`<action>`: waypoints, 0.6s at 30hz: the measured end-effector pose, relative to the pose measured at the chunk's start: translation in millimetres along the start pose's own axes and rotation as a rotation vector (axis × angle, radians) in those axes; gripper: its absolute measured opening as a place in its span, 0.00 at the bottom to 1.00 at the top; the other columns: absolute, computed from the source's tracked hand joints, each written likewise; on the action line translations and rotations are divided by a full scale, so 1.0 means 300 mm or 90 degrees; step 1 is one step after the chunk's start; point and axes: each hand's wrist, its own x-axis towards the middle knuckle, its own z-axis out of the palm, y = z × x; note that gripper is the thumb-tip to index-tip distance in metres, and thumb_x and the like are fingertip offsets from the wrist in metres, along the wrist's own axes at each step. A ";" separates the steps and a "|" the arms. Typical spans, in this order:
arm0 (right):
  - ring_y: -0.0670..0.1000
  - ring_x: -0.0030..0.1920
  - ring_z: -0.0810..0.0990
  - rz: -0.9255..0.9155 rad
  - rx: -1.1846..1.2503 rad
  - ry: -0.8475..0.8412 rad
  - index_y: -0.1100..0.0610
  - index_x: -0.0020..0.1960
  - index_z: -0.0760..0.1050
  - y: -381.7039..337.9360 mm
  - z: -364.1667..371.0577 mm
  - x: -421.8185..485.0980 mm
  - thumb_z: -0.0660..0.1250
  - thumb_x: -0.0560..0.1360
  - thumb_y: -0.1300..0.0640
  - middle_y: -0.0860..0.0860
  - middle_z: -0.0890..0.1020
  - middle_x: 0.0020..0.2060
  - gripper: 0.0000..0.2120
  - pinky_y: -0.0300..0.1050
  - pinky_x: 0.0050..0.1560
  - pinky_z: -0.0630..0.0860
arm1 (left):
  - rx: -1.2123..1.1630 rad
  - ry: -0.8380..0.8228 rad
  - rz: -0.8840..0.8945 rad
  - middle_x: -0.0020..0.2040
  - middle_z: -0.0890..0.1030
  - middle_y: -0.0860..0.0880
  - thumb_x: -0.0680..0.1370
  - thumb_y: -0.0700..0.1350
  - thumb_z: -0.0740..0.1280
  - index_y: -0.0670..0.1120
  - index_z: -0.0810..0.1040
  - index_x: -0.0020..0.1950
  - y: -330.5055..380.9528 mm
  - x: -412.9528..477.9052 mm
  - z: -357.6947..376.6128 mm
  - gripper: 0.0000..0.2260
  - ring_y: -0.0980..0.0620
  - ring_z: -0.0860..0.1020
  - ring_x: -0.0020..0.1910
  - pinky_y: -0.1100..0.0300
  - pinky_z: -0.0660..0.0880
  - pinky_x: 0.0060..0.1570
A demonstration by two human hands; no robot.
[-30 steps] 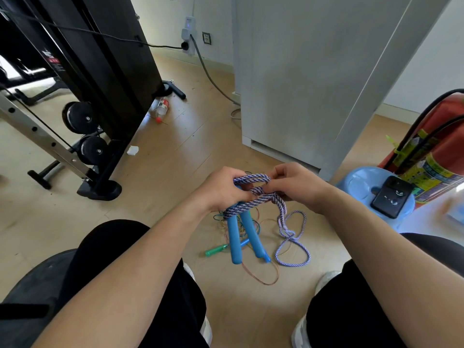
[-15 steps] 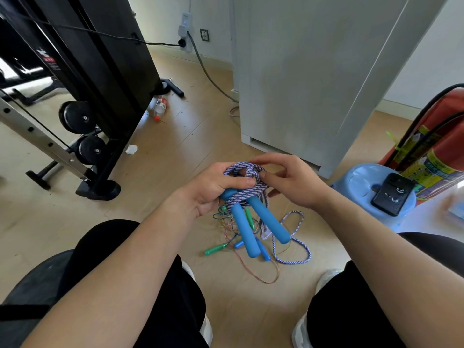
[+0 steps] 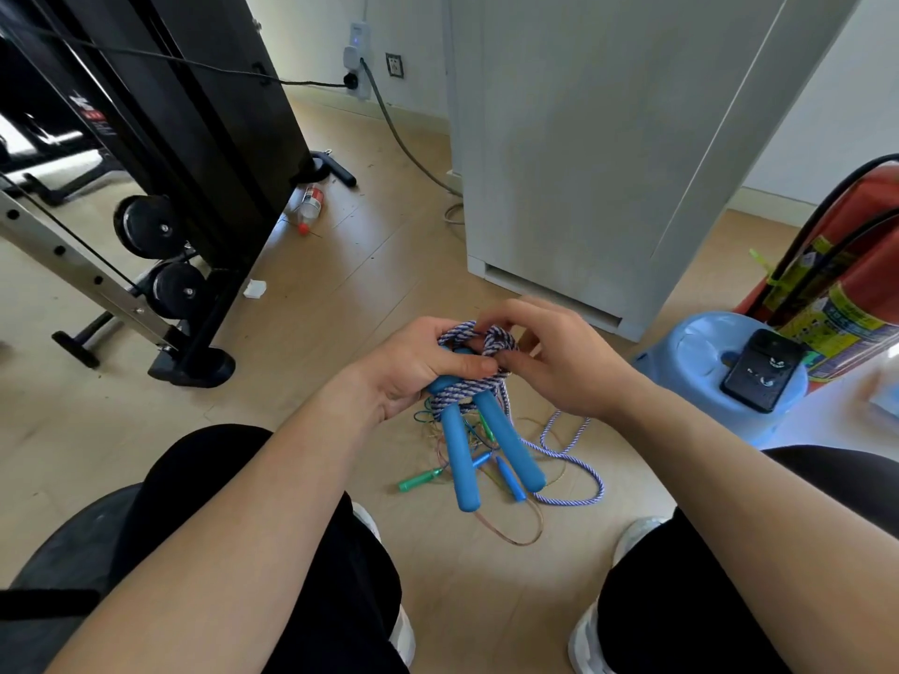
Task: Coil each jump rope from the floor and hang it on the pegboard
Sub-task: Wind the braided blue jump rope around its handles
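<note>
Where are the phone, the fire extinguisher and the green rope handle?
phone point(image 3: 761, 377), head view, middle of its dark case.
fire extinguisher point(image 3: 878, 204), head view, red body.
green handle point(image 3: 419, 479), head view, middle of its shaft.

Phone point(image 3: 761, 372) on stool point(image 3: 693, 340), right of rope point(image 3: 462, 395)

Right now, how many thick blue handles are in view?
2. Both hang below the left hand, bound by the striped rope: the left handle points down, the right handle angles rightward.
</note>
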 end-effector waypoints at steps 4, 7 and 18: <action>0.47 0.39 0.78 -0.005 -0.005 0.053 0.48 0.57 0.80 0.007 0.006 -0.004 0.70 0.76 0.61 0.46 0.79 0.48 0.13 0.45 0.44 0.77 | -0.008 0.004 -0.009 0.46 0.84 0.43 0.70 0.32 0.72 0.39 0.82 0.51 0.007 -0.005 -0.007 0.11 0.49 0.83 0.46 0.57 0.80 0.54; 0.48 0.40 0.78 -0.017 -0.039 0.070 0.47 0.56 0.81 -0.002 0.007 -0.002 0.70 0.76 0.60 0.44 0.79 0.48 0.12 0.51 0.44 0.78 | -0.003 0.004 -0.008 0.46 0.85 0.43 0.71 0.31 0.71 0.39 0.82 0.51 0.013 -0.009 -0.009 0.10 0.49 0.83 0.45 0.58 0.80 0.53; 0.50 0.41 0.79 -0.065 -0.138 0.039 0.43 0.58 0.80 -0.021 0.013 -0.007 0.68 0.77 0.56 0.44 0.78 0.52 0.12 0.52 0.41 0.79 | 0.047 -0.014 0.009 0.44 0.84 0.45 0.74 0.28 0.69 0.40 0.81 0.49 0.021 -0.024 -0.023 0.09 0.51 0.82 0.44 0.61 0.80 0.48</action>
